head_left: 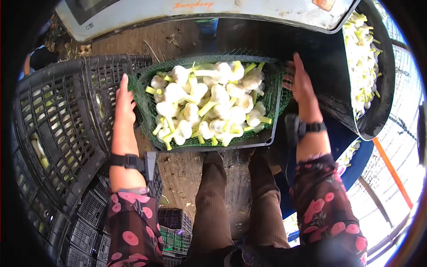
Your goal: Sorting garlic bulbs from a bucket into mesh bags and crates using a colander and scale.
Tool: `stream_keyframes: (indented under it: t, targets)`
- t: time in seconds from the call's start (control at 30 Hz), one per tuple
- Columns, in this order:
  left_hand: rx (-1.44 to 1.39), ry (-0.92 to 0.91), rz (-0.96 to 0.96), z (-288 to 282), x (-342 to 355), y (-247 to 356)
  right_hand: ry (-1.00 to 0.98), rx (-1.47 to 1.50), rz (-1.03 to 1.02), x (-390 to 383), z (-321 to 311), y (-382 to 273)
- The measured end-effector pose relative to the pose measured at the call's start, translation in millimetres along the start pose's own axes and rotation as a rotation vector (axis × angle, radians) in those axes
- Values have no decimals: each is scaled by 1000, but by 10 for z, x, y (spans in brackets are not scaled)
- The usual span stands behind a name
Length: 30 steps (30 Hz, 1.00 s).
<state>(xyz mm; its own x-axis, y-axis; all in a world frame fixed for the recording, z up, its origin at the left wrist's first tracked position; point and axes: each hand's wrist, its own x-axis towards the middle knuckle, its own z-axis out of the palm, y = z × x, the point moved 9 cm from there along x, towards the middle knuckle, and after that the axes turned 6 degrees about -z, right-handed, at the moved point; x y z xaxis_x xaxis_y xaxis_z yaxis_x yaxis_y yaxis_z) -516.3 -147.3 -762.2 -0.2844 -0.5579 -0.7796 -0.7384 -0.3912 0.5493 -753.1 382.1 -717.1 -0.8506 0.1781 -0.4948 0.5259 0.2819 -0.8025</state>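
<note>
A dark crate point(269, 141) lined with green netting point(144, 95) sits in front of me, full of white garlic bulbs point(218, 94) with short green-yellow stems. At the crate's left side is my left hand point(125, 103), fingers stretched and pointing away from me, close to the netting. My right hand point(301, 82) is at the right side. Its fingers are spread, and their tips reach the netting by the crate's far right corner. Neither hand is closed round anything that I can see. Each wrist wears a black strap.
Black slatted crates point(58, 111) holding garlic stand at the left, with smaller stacked crates point(91, 209) below. A white machine panel point(200, 11) runs along the far side. On the right, a large dark container point(378, 102) holds more garlic. My legs point(211, 204) stand close to the crate.
</note>
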Motion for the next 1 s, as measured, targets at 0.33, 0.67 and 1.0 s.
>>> stream_keyframes:
  t: [0.33,0.67,1.0]
  targets:
    - [15,63,-56,-122,468,-60,-563,-57,233,331,231,329]
    - [124,141,546,-10,84,575,-412,-228,-619,-155,817,-912]
    - [-222,-536,685,825,-779,1071,-200,82,-398,-879,-160,-40]
